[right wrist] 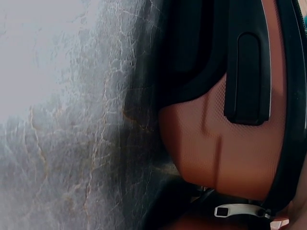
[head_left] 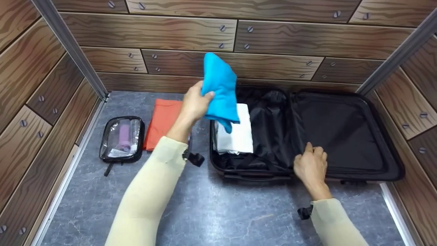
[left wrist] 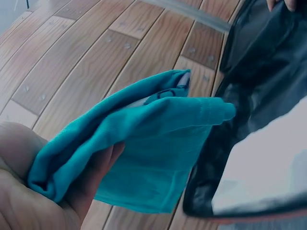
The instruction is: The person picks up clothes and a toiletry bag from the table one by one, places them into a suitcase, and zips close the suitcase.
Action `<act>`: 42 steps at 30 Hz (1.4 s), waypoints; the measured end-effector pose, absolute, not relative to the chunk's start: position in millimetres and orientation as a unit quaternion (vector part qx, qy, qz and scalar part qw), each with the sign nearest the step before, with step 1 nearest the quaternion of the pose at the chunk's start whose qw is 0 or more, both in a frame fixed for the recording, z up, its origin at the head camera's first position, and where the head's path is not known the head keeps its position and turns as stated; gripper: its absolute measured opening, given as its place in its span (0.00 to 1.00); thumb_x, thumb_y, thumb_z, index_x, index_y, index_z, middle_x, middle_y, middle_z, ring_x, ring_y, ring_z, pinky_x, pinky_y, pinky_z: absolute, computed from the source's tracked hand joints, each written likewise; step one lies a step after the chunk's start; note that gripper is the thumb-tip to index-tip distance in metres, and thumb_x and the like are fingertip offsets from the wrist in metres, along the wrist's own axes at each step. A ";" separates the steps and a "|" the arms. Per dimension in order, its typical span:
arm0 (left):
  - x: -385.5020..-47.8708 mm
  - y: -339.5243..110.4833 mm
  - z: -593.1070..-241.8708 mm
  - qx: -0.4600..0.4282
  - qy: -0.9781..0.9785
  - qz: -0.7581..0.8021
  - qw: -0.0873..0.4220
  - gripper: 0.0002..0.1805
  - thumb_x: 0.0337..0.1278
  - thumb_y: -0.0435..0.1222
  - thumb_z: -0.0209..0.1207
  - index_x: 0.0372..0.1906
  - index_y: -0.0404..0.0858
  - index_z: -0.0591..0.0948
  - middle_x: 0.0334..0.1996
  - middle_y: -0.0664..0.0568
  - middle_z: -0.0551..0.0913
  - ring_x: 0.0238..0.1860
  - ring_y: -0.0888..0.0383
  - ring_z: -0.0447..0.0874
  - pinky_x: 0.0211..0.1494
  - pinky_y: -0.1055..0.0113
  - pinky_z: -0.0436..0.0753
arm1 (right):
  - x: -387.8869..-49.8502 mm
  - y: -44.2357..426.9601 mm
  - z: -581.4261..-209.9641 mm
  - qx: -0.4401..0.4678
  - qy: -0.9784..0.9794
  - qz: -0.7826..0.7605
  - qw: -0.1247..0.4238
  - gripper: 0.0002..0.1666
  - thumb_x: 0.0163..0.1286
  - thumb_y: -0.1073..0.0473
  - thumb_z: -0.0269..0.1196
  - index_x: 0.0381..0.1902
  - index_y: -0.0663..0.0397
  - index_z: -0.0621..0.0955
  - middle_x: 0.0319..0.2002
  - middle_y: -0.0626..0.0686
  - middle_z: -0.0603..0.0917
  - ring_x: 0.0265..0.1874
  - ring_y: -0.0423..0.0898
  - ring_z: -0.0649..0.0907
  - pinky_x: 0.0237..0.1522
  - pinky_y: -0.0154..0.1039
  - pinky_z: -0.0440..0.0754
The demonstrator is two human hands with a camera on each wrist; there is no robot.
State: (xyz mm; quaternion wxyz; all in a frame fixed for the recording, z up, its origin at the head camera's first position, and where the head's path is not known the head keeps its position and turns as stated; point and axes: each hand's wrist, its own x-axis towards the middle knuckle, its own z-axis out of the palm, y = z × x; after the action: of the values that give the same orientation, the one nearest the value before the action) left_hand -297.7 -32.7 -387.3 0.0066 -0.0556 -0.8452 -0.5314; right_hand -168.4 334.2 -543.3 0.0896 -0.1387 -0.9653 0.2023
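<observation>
My left hand holds a folded blue garment up in the air, thumb on its near face. In the left wrist view the folded layers of the blue garment lie between thumb and fingers. Below it, a folded white cloth lies in the left half of an open black-lined suitcase. My right hand rests at the suitcase's near middle edge, where the two halves meet, its fingers loosely bent. From the right wrist, the suitcase's reddish-brown shell shows, with the hand mostly out of sight.
A folded orange cloth lies on the grey floor, left of the suitcase. Beside it sits a clear, black-edged zip pouch with a purple item inside. Wood-patterned walls close in the back and both sides.
</observation>
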 end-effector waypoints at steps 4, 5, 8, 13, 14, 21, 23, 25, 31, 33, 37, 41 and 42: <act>-300.6 -11.5 -396.8 -0.071 -0.827 -0.557 -0.007 0.23 0.77 0.34 0.58 0.71 0.36 0.77 0.63 0.41 0.83 0.65 0.48 0.79 0.72 0.54 0.75 | -168.2 333.7 -543.7 -0.134 -0.965 0.202 0.097 0.37 0.76 0.60 0.51 0.76 0.79 0.62 0.61 0.80 0.71 0.59 0.77 0.70 0.59 0.73 0.71; -301.1 -6.6 -400.0 -0.074 -0.820 -0.567 -0.015 0.22 0.77 0.34 0.58 0.71 0.35 0.77 0.63 0.41 0.83 0.64 0.48 0.79 0.72 0.54 0.75 | -168.1 333.6 -543.7 -0.134 -0.965 0.201 0.099 0.37 0.76 0.60 0.51 0.76 0.79 0.63 0.61 0.80 0.71 0.59 0.77 0.70 0.58 0.73 0.71; -302.1 7.4 -411.4 -0.073 -0.796 -0.599 -0.039 0.22 0.78 0.33 0.57 0.71 0.34 0.77 0.63 0.40 0.82 0.62 0.48 0.79 0.71 0.53 0.76 | -168.2 333.3 -543.7 -0.134 -0.966 0.199 0.101 0.37 0.76 0.60 0.51 0.76 0.79 0.63 0.61 0.80 0.71 0.59 0.77 0.70 0.58 0.73 0.71; -302.9 27.5 -434.8 -0.063 -0.752 -0.651 -0.081 0.24 0.80 0.35 0.55 0.75 0.38 0.73 0.67 0.40 0.79 0.65 0.48 0.78 0.72 0.52 0.75 | -167.6 334.0 -542.4 -0.134 -0.967 0.196 0.097 0.37 0.76 0.60 0.51 0.76 0.79 0.63 0.61 0.80 0.71 0.60 0.77 0.69 0.59 0.73 0.71; -303.1 31.1 -440.5 -0.057 -0.745 -0.659 -0.087 0.25 0.80 0.35 0.55 0.76 0.39 0.73 0.68 0.41 0.78 0.66 0.48 0.77 0.73 0.51 0.75 | -167.3 334.2 -542.0 -0.135 -0.967 0.196 0.095 0.37 0.77 0.60 0.51 0.76 0.79 0.62 0.61 0.80 0.70 0.60 0.77 0.69 0.59 0.73 0.71; -304.6 37.2 -485.9 -0.024 -0.705 -0.694 -0.142 0.30 0.81 0.33 0.52 0.82 0.41 0.63 0.77 0.42 0.69 0.76 0.47 0.68 0.80 0.51 0.67 | -165.5 334.1 -543.6 -0.130 -0.966 0.194 0.109 0.37 0.76 0.61 0.52 0.75 0.80 0.63 0.61 0.81 0.71 0.59 0.77 0.69 0.58 0.73 0.71; -303.6 32.5 -494.4 -0.009 -0.710 -0.687 -0.154 0.32 0.81 0.33 0.51 0.83 0.42 0.61 0.80 0.42 0.65 0.79 0.46 0.63 0.81 0.51 0.65 | -165.3 333.6 -543.8 -0.129 -0.966 0.192 0.115 0.36 0.75 0.61 0.53 0.75 0.80 0.64 0.61 0.81 0.71 0.58 0.78 0.70 0.57 0.74 0.72; -302.3 28.6 -499.0 0.011 -0.712 -0.683 -0.160 0.33 0.81 0.33 0.51 0.84 0.42 0.60 0.81 0.42 0.63 0.80 0.45 0.61 0.82 0.50 0.63 | -165.3 333.8 -543.5 -0.131 -0.966 0.192 0.117 0.36 0.75 0.61 0.53 0.75 0.80 0.65 0.60 0.81 0.71 0.58 0.78 0.70 0.56 0.74 0.72; -295.7 27.0 -498.6 0.037 -0.812 -0.565 -0.144 0.41 0.73 0.27 0.49 0.86 0.35 0.47 0.77 0.32 0.68 0.77 0.41 0.68 0.80 0.52 0.66 | -163.6 337.1 -543.2 -0.136 -0.966 0.192 0.112 0.37 0.75 0.61 0.51 0.75 0.80 0.64 0.61 0.81 0.71 0.59 0.78 0.70 0.57 0.74 0.71; -292.8 29.6 -498.4 0.028 -0.861 -0.489 -0.138 0.46 0.70 0.27 0.48 0.86 0.35 0.38 0.71 0.29 0.74 0.71 0.40 0.75 0.76 0.52 0.72 | -163.7 337.5 -543.9 -0.135 -0.966 0.192 0.112 0.36 0.75 0.61 0.51 0.75 0.80 0.64 0.60 0.81 0.71 0.58 0.78 0.70 0.57 0.74 0.71; -289.9 34.5 -500.3 0.008 -0.914 -0.386 -0.124 0.49 0.70 0.26 0.50 0.87 0.39 0.37 0.60 0.32 0.84 0.59 0.41 0.85 0.67 0.52 0.80 | -166.0 335.2 -545.2 -0.130 -0.966 0.193 0.113 0.37 0.75 0.61 0.51 0.75 0.80 0.64 0.60 0.81 0.71 0.57 0.77 0.70 0.56 0.74 0.72; -291.0 34.2 -502.6 0.003 -0.902 -0.409 -0.137 0.48 0.70 0.24 0.48 0.88 0.47 0.41 0.70 0.35 0.78 0.64 0.43 0.81 0.70 0.54 0.77 | -167.0 333.3 -545.5 -0.129 -0.966 0.193 0.114 0.37 0.75 0.61 0.52 0.75 0.80 0.64 0.60 0.81 0.72 0.57 0.78 0.71 0.56 0.74 0.72; -291.9 33.1 -503.0 0.004 -0.888 -0.437 -0.143 0.49 0.68 0.23 0.47 0.88 0.49 0.42 0.74 0.37 0.74 0.68 0.43 0.78 0.73 0.54 0.75 | -166.9 333.5 -545.3 -0.131 -0.966 0.193 0.114 0.37 0.75 0.61 0.52 0.75 0.80 0.64 0.60 0.81 0.72 0.58 0.78 0.70 0.57 0.74 0.72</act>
State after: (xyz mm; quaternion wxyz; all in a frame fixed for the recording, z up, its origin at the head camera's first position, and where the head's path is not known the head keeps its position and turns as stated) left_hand -291.9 33.1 -503.0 -0.1425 0.0043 -0.8882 -0.4368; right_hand -166.9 333.5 -545.3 0.1139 -0.1308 -0.9658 0.1927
